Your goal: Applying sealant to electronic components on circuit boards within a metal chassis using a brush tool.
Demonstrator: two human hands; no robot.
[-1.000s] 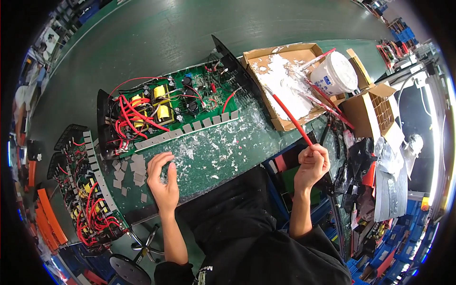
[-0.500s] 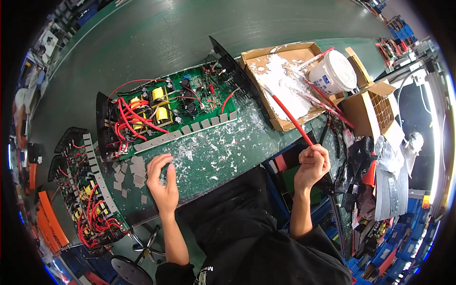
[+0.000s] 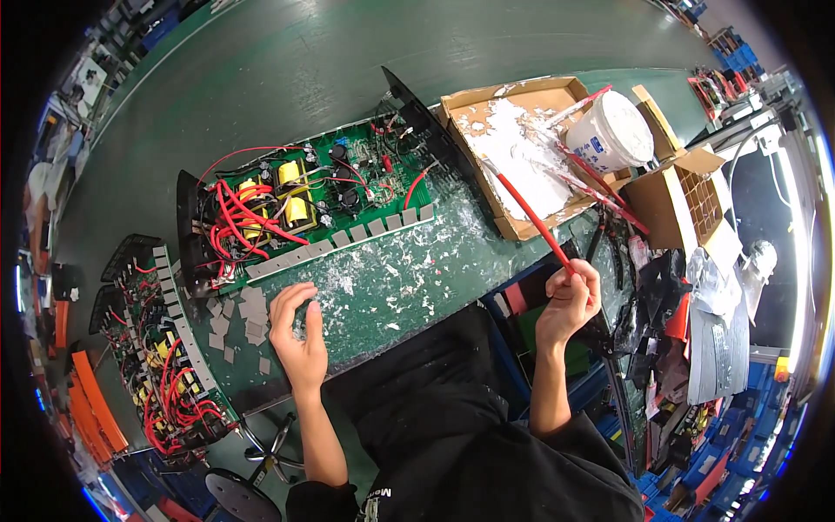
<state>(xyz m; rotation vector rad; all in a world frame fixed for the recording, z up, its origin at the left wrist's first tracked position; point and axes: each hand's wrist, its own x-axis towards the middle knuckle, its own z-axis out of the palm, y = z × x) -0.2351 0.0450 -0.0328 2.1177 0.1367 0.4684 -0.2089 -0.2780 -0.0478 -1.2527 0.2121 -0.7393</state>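
Observation:
My right hand [image 3: 567, 304] is closed around the end of a long, thin red stick [image 3: 537, 219]. The stick's pale far tip reaches over the white paste [image 3: 517, 148] in a shallow cardboard tray [image 3: 519, 230]. Over the bench's near edge, my left hand [image 3: 298, 335] holds nothing, its thumb apart from half-curled fingers. Small grey square pads [image 3: 253, 313] lie scattered beside it. Beyond it sits a green circuit board [image 3: 326, 187] with red wires, yellow-wrapped transformers and black end panels; grey pads line its near edge.
A second wired board [image 3: 165, 357] stands at the left. White flecks cover the green bench top [image 3: 391, 283]. A white tub [image 3: 611, 132] stands at the tray's right side, near a divided cardboard box [image 3: 683, 204]. Black plastic bags [image 3: 652, 296] hang at the right, and a stool [image 3: 239, 494] stands below.
My right hand has shifted very slightly left and up, and the red stick with it. My left hand stays nearly in place.

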